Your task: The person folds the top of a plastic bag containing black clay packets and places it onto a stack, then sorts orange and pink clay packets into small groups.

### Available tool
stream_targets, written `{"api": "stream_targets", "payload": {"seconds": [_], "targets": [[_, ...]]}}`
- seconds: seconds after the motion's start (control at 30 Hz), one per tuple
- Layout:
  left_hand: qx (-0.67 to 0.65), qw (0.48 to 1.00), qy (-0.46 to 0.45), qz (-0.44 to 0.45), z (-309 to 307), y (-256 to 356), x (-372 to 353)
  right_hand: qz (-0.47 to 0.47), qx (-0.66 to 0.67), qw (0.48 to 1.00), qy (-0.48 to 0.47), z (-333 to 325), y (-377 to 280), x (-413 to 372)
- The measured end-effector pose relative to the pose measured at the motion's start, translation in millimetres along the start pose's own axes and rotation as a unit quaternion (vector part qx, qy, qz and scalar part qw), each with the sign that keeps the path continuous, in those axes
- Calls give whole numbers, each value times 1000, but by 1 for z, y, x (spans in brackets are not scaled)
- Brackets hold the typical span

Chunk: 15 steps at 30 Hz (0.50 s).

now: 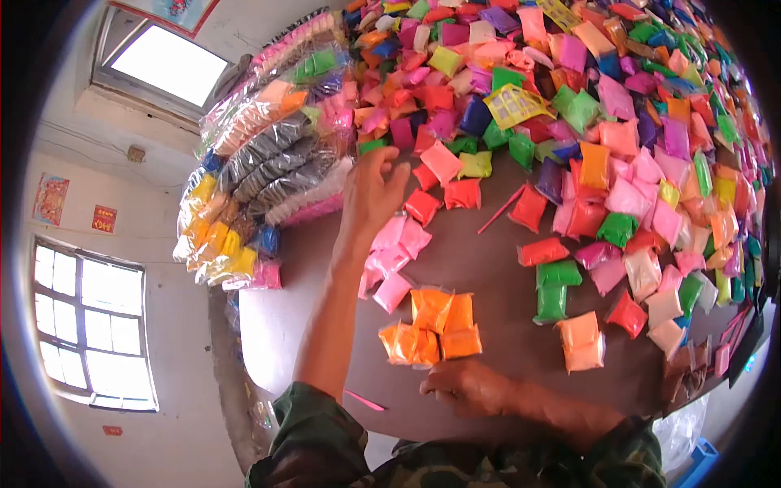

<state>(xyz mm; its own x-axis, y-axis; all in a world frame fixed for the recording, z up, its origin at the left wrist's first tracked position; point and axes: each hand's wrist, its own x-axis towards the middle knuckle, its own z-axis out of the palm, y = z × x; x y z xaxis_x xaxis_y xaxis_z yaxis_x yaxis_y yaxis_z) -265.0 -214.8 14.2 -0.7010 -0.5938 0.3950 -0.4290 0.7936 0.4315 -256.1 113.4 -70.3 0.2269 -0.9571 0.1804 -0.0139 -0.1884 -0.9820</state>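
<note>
My left hand [376, 191] reaches toward the near-left edge of the heap of small coloured packets [529, 61], its thumb and fingers apart and nothing visible between them. Close to its fingertips lies a green packet [373, 145]. Below that hand is a cluster of pink packets [392, 256]. My right hand [468, 387] rests low over the table with curled fingers, just below a group of orange packets [431, 313]. Whatever is under its fingers, if anything, is hidden.
Clear bags of sorted packets [272, 154] are stacked at the left of the brown table [496, 268]. Green packets [555, 289] and peach packets [581, 342] lie in small groups to the right. A pink strip [364, 400] lies near the front edge.
</note>
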Motion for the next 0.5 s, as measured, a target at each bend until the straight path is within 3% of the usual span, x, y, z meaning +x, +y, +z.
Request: {"api": "stream_targets", "payload": {"seconds": [0.1, 0.17, 0.3, 0.4, 0.5], "targets": [[60, 997, 54, 0, 39, -52, 53, -7, 5, 1000, -1, 3, 8, 1], [75, 995, 25, -59, 51, -69, 77, -17, 16, 1000, 10, 6, 12, 1], [92, 984, 65, -138, 69, -66, 100, -44, 42, 997, 41, 10, 12, 1], [49, 996, 25, -68, 76, -71, 106, -35, 59, 997, 44, 6, 5, 2], [143, 984, -25, -105, 64, -55, 103, -21, 53, 998, 30, 3, -1, 4]]}}
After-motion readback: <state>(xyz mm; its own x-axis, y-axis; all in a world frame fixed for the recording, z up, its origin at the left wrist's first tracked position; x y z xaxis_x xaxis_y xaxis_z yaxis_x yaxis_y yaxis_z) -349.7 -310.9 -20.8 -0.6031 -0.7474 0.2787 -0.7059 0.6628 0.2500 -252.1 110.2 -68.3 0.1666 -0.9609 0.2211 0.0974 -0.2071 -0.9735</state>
